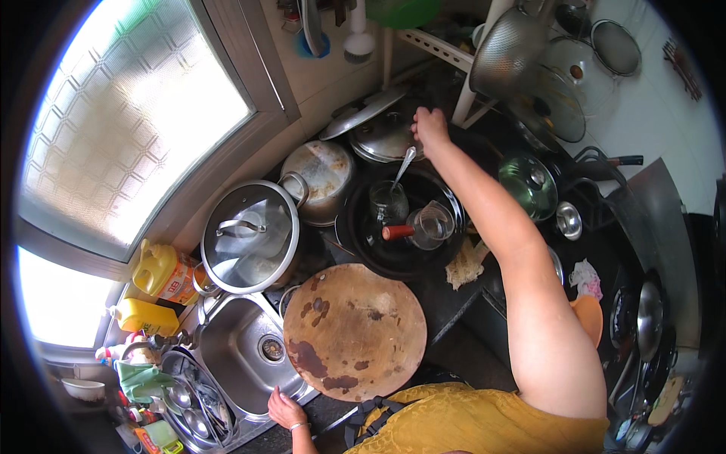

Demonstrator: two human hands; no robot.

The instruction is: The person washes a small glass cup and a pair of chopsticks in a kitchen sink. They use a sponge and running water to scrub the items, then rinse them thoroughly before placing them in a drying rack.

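Observation:
My right hand (pixel 430 130) reaches far forward with its fingers curled. It is beside a steel lidded pot (pixel 391 136); whether it holds anything small is hidden. Below that arm sits a large black basin (pixel 363 249) with a glass jar (pixel 388 207), a spoon (pixel 404 164) leaning in the jar, and a clear glass (pixel 434 224). A red-handled tool (pixel 397 232) lies against the glass. My left hand (pixel 286 410) hangs at the near rim of the steel sink (pixel 232 340), with nothing seen in it. A stained round wooden chopping board (pixel 357 335) lies between the sink and my body.
Left of the basin stand a large glass-lidded pot (pixel 249 238) and a smaller steel pot (pixel 317 170). Yellow bottles (pixel 147 318) line the window side. A dish basin (pixel 198 408) holds utensils. Strainers and lids hang at right, near a ladle (pixel 569 220) and a green glass lid (pixel 527 187).

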